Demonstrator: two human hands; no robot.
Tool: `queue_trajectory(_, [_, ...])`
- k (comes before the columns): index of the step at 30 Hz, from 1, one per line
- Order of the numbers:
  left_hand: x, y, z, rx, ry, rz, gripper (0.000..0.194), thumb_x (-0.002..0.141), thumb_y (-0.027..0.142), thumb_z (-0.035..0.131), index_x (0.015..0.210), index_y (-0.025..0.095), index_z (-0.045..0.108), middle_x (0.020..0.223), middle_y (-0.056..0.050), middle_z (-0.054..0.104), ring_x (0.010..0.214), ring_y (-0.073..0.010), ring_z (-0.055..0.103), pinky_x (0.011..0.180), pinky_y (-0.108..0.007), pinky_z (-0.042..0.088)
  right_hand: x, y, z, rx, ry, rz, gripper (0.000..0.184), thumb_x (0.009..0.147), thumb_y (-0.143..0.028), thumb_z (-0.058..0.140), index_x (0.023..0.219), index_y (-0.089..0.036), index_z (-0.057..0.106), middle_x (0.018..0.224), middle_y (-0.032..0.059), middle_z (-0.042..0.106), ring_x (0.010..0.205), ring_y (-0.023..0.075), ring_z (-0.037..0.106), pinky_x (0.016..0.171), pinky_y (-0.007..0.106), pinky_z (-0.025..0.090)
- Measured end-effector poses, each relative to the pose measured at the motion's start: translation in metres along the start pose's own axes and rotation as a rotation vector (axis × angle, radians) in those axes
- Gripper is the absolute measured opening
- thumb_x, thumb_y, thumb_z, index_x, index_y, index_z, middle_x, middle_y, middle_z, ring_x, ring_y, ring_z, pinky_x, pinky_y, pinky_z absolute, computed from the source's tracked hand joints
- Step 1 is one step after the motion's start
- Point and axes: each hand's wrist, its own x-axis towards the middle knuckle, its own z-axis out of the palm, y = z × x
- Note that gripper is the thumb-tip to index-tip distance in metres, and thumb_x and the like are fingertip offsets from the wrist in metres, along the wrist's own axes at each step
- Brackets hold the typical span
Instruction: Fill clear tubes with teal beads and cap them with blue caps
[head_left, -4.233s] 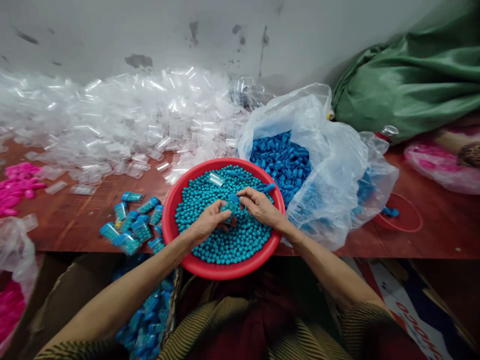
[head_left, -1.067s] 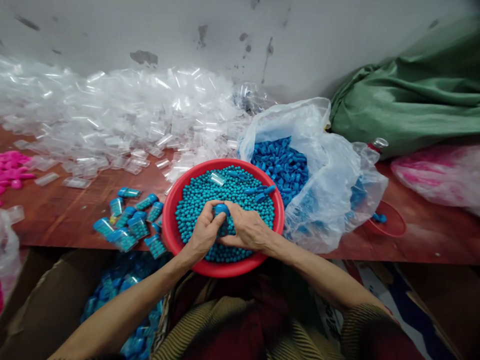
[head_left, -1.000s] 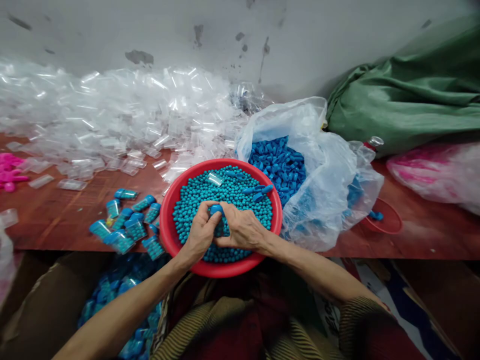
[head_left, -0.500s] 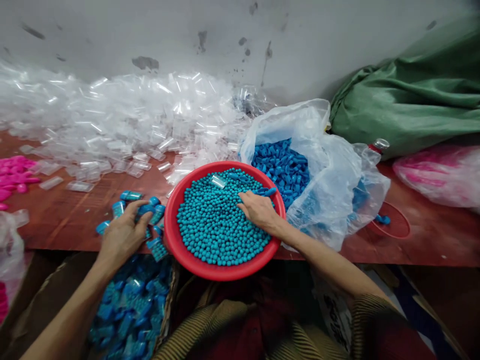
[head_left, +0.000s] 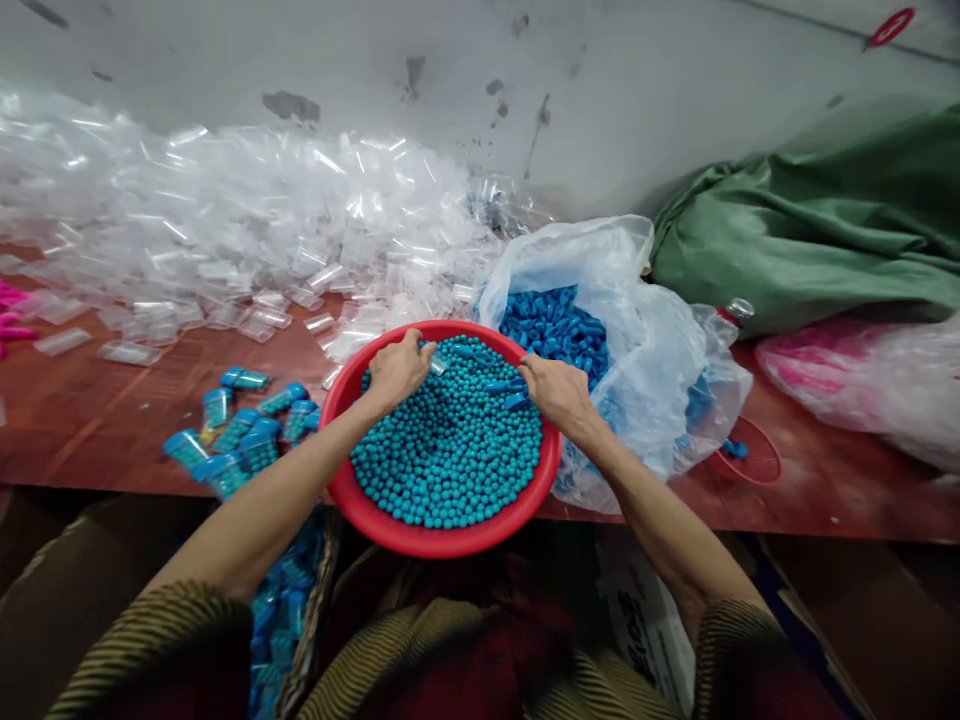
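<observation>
Left hand [head_left: 397, 372] moved to clear tube [head_left: 437, 366]; carton [head_left: 649, 635] lettering blurred.

Basin [head_left: 442, 543] at front edge of counter [head_left: 90, 440], mid-view. Beads [head_left: 450, 485] in basin; on beads, near far side, one tube [head_left: 438, 367]; toward right rim, few caps [head_left: 514, 401]. Left of basin, on counter: group of filled tubes [head_left: 236, 430]. Behind these and basin, spreading far left: heap of empty tubes [head_left: 225, 220]. Wall [head_left: 420, 60] behind heap. Right of basin: open bag [head_left: 637, 350], more caps [head_left: 555, 325] inside. Basket [head_left: 766, 462] right of bag. Sack [head_left: 802, 225] back right, second bag [head_left: 847, 375] before it. Below counter, front left: box [head_left: 307, 640], more filled tubes [head_left: 281, 610] in it.
</observation>
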Motion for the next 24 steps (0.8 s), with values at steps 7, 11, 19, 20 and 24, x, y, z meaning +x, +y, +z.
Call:
queue_trajectory(7, [0.015,0.025,0.023,-0.034,-0.041,0.029,0.04,0.086,0.038,0.04,0.113,0.011,0.051,0.106,-0.024,0.062,0.101,-0.0371,0.058,0.081,-0.044,0.042,-0.003,-0.038,0.019,-0.081,-0.088,-0.17,0.032,0.093,-0.026,0.036,0.11,-0.012,0.059,0.107,0.0188,0.057,0.094,0.0258,0.058,0.072,0.033,0.045])
queue_trajectory(11, [0.01,0.012,0.021,-0.121,-0.11,0.112,0.044,0.078,0.027,0.053,0.12,0.014,0.046,0.108,-0.019,0.063,0.103,-0.0335,0.058,0.084,-0.041,0.041,-0.005,-0.035,0.027,-0.009,-0.172,-0.391,0.038,0.094,-0.018,0.028,0.118,-0.023,0.057,0.106,0.0128,0.056,0.096,0.0239,0.054,0.075,0.033,0.044])
queue_trajectory(19, [0.005,-0.015,0.027,-0.32,-0.16,0.161,0.055,0.07,0.018,0.058,0.122,0.013,0.043,0.106,-0.011,0.063,0.097,-0.0233,0.06,0.084,-0.031,0.043,-0.008,-0.022,0.023,0.136,-0.19,-0.46,0.042,0.092,-0.014,0.03,0.132,-0.021,0.042,0.111,0.0081,0.062,0.098,0.0199,0.058,0.079,0.029,0.042])
queue_trajectory(20, [0.005,-0.016,0.028,-0.343,-0.159,0.167,0.054,0.069,0.017,0.058,0.121,0.014,0.044,0.102,-0.01,0.064,0.094,-0.0222,0.06,0.083,-0.031,0.043,-0.009,-0.027,0.022,0.135,-0.188,-0.412,0.035,0.093,-0.02,0.032,0.125,-0.019,0.047,0.108,0.0084,0.063,0.096,0.0205,0.059,0.077,0.029,0.043])
queue_trajectory(24, [0.001,-0.014,0.027,-0.445,-0.161,0.193,0.045,0.068,0.016,0.057,0.111,0.014,0.049,0.083,-0.004,0.064,0.08,-0.0185,0.06,0.078,-0.031,0.044,-0.014,-0.048,0.023,0.046,-0.142,-0.352,0.028,0.092,-0.032,0.041,0.104,-0.013,0.057,0.101,0.0137,0.064,0.092,0.0254,0.061,0.072,0.033,0.044])
